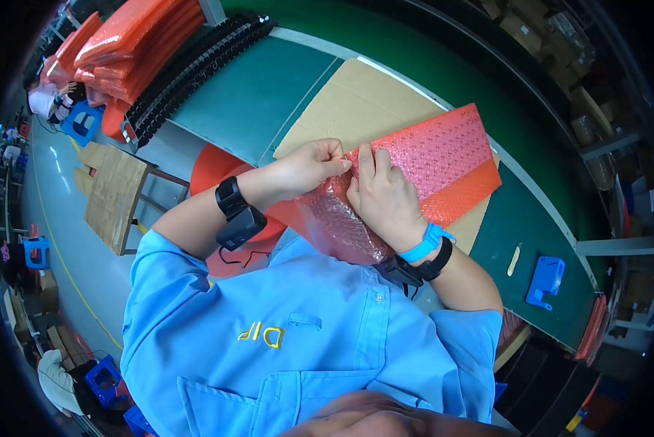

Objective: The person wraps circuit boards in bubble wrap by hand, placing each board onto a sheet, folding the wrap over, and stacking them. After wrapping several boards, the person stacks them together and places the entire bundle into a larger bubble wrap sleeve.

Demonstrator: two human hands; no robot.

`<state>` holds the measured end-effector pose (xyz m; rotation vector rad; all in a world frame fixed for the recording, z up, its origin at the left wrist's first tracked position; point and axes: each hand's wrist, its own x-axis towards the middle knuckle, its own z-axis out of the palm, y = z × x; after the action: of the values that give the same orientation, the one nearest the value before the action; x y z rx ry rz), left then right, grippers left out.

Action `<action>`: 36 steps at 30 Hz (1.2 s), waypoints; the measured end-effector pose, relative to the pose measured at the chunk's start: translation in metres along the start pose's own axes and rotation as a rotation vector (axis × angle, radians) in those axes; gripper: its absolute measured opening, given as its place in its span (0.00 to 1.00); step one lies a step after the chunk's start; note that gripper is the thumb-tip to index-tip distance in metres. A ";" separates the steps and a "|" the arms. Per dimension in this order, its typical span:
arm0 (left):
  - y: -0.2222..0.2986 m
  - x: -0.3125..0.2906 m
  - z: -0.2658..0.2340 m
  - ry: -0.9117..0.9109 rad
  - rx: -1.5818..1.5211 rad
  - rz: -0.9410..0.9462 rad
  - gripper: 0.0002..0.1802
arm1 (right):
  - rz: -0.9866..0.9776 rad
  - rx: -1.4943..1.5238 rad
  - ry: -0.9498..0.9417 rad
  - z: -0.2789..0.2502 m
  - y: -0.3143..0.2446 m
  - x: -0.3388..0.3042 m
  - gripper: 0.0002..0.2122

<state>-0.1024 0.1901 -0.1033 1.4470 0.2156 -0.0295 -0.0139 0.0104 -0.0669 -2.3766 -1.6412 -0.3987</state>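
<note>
Pinching the near edge of a red and pink bubble-wrap sheet (443, 156), the left hand (318, 169) was closed on the film in the head view, fingertips bunched together. The right hand (385, 197) lay just beside it, fingers bent and resting on the same wrap; whether it gripped could not be told. The wrap lay partly on a flat brown cardboard sheet (327, 109) set on a dark green tabletop (232, 109), its crumpled near part hanging toward the blue shirt (254, 313). Both hands hid part of the wrap, and the black box-shaped wrist device (241, 227) stood before the red shapes below the left forearm. On the tabletop's right, well apart, lay a slim yellowish tool (514, 260) near a blue plastic bracket-shaped object (550, 273). Beyond the left arm were a black ribbed rack (196, 73), stacked red bubble-wrap sheets (137, 44) and a brown wooden-topped table (115, 193).
</note>
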 end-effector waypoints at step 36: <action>0.047 -0.084 0.008 0.265 0.970 0.802 0.21 | -0.175 0.043 0.649 -0.044 0.122 -0.062 0.15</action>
<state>-0.1767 0.1787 -0.0426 2.4118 -0.2199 0.8132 0.0751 -0.1008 -0.0507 -1.7896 -1.5054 -1.0239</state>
